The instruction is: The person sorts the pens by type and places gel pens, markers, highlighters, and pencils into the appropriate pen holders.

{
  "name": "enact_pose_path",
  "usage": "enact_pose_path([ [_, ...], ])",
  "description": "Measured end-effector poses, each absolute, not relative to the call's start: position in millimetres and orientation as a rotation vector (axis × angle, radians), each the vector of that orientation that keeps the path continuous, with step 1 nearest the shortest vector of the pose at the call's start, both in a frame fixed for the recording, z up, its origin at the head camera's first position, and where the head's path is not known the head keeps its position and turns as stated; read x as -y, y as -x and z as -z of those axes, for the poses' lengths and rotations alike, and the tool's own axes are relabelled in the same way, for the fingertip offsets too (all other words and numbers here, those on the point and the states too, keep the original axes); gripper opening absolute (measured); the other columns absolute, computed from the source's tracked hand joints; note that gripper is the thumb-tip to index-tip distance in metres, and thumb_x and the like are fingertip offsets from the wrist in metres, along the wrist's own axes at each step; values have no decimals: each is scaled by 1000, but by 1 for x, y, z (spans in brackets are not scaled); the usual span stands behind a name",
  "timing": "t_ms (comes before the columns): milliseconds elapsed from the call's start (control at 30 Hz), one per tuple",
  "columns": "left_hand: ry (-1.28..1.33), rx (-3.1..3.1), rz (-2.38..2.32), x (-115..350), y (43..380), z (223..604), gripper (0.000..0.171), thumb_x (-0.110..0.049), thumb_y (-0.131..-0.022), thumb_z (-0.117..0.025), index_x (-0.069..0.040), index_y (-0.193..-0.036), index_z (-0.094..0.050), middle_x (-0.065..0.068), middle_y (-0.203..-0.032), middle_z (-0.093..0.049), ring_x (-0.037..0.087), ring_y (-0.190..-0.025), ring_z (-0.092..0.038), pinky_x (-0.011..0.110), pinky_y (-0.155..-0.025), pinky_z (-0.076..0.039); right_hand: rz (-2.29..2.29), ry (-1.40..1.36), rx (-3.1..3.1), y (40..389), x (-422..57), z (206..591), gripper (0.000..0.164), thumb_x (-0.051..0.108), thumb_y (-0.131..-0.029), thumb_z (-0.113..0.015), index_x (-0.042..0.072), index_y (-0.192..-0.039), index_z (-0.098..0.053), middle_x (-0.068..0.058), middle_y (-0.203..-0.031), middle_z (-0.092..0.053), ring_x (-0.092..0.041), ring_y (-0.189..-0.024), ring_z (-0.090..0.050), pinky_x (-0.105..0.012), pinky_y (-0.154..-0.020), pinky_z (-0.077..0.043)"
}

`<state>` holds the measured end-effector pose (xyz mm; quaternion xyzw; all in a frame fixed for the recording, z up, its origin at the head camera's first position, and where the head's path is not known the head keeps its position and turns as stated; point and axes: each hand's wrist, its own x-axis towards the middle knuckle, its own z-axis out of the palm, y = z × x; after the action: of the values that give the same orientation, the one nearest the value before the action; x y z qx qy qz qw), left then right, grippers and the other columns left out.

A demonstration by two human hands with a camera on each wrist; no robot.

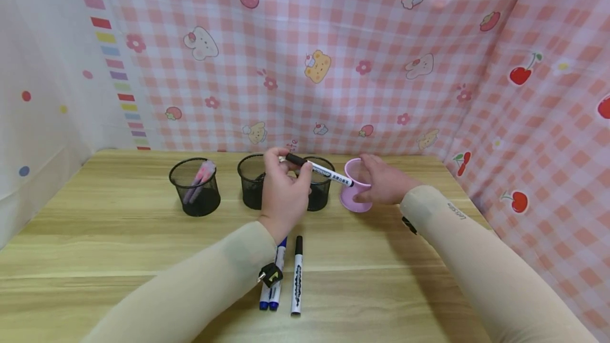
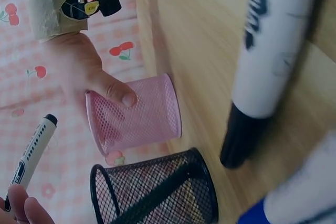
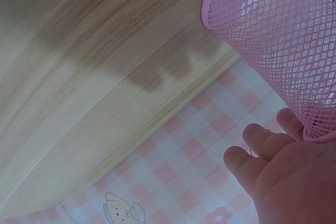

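My left hand (image 1: 287, 192) pinches a black-capped whiteboard marker (image 1: 329, 172) near its capped end. The marker slants down to the right, its far end overlapping the pink mesh pen cup (image 1: 356, 202) in the head view. My right hand (image 1: 388, 180) grips that cup by its upper right side, thumb (image 2: 118, 92) on the near wall and the other fingers (image 3: 262, 142) round the back. The cup stands upright on the table. Below my left wrist lie another black-capped marker (image 1: 296, 279) and two blue markers (image 1: 275, 285), partly covered by the sleeve.
Three black mesh pen cups stand in a row left of the pink one: the leftmost cup (image 1: 200, 205) holds pink-and-purple pens (image 1: 200, 180), and the middle cup (image 1: 250, 187) and the right cup (image 1: 320, 195) are partly behind my left hand. Checked cloth (image 1: 286, 94) hangs behind the wooden table (image 1: 119, 258).
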<state>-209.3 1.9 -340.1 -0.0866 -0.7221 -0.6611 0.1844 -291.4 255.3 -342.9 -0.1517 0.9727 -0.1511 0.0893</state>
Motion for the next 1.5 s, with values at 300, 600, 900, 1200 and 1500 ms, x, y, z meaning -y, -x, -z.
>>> enact_pose_path([
  [300,199,2051,1826,-22,216,342,41,-18,-105,-65,-12,-135,-37,12,-106,-73,23,-62,-71,34,-58,-58,445,452,-2898,292,-256,343,112,41,-83,-88,8,-165,-19,-16,-168,-31,-41,-142,-51,-61,-120,-40],
  [600,195,2076,1773,-35,223,346,41,-17,-104,-65,-12,-134,-38,12,-107,-75,16,-62,-70,33,-59,-58,446,491,-2916,291,-257,343,101,36,-83,-88,6,-158,-28,-14,-154,-43,-36,-130,-56,-58,-115,-45],
  [900,161,2096,1727,-40,228,347,39,-17,-105,-64,-12,-133,-39,12,-110,-75,16,-63,-72,32,-61,-60,452,478,-2916,291,-257,344,98,37,-83,-88,8,-157,-30,-13,-152,-45,-36,-129,-57,-59,-114,-46],
  [1200,141,2164,1647,-45,232,348,40,-19,-104,-66,-14,-134,-42,11,-115,-77,26,-84,-73,35,-68,-52,445,457,-2911,292,-256,344,106,37,-84,-88,6,-162,-24,-17,-160,-39,-40,-137,-53,-60,-118,-43],
  [1500,157,2255,1566,-51,234,351,42,-23,-104,-66,-15,-138,-43,11,-121,-76,33,-100,-74,46,-82,-56,459,493,-2918,294,-257,345,91,35,-83,-89,8,-152,-35,-14,-150,-47,-35,-128,-57,-58,-112,-47],
])
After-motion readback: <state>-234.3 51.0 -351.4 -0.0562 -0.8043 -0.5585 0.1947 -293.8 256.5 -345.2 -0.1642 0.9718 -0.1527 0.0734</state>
